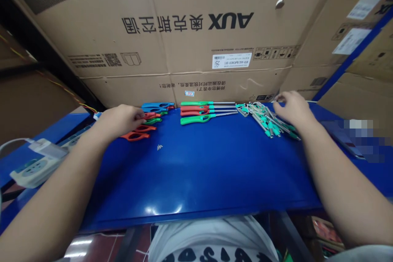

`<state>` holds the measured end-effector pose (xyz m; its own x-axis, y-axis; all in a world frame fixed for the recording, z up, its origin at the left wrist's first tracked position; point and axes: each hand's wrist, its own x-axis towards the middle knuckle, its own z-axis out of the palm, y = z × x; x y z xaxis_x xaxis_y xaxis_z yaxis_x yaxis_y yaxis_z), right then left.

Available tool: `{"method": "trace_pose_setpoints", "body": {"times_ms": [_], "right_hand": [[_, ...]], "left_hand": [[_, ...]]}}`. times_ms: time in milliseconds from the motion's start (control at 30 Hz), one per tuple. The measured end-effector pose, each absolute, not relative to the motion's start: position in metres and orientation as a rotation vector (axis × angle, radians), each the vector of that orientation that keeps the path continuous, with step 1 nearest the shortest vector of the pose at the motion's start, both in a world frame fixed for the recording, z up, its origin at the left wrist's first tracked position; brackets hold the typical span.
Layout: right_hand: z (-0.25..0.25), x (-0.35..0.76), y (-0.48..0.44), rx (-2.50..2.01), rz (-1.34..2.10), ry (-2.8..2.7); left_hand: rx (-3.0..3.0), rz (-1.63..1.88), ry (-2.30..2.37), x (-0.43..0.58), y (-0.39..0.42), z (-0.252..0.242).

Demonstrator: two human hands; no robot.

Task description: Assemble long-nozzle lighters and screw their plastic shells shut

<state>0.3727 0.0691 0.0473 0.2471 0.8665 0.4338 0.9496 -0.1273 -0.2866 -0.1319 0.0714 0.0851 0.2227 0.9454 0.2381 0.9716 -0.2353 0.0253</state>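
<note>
At the left, my left hand [118, 122] has its fingers closed around the end of a red lighter handle [152, 115] in a loose pile. Beside it lie blue handles [156, 106], green ones, and an orange-red handle [139, 135] with a trigger loop. Over at the right, my right hand [293, 108] reaches to the edge of a heap of metal lighter tubes [265, 120] with teal ends and thin wires. Its fingers are bent and apart, with nothing visible between them. Between the piles, several long-necked lighters [196, 119], green and red, lie in a row.
A large cardboard panel [184, 49] stands behind the blue table [199, 172]. Power strips [37, 170] with a white plug [49, 148] lie at the left. Small pale bits [159, 147] rest near the handles. A partly blurred flat object [344, 139] lies at the right.
</note>
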Motion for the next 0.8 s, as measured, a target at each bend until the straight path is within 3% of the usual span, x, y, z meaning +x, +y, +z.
{"method": "trace_pose_setpoints", "body": {"times_ms": [133, 233, 300, 500, 800], "right_hand": [[0.042, 0.306, 0.055, -1.604, -0.257, -1.795], [0.033, 0.26, 0.034, -0.909, 0.071, -2.167], [0.026, 0.24, 0.02, -0.753, 0.301, -2.392], [0.013, 0.231, 0.013, -0.756, 0.518, -2.657], [0.025, 0.252, 0.021, -0.925, 0.628, -2.702]], "left_hand": [[-2.528, -0.257, -1.436, -0.076, 0.036, 0.072], [-2.741, -0.288, -1.167, -0.032, 0.009, 0.046], [-2.876, -0.287, -1.06, -0.013, -0.002, 0.029], [-3.186, -0.485, -1.182, -0.004, -0.01, 0.026], [-3.014, -0.37, -1.369, -0.032, 0.018, 0.021]]}}
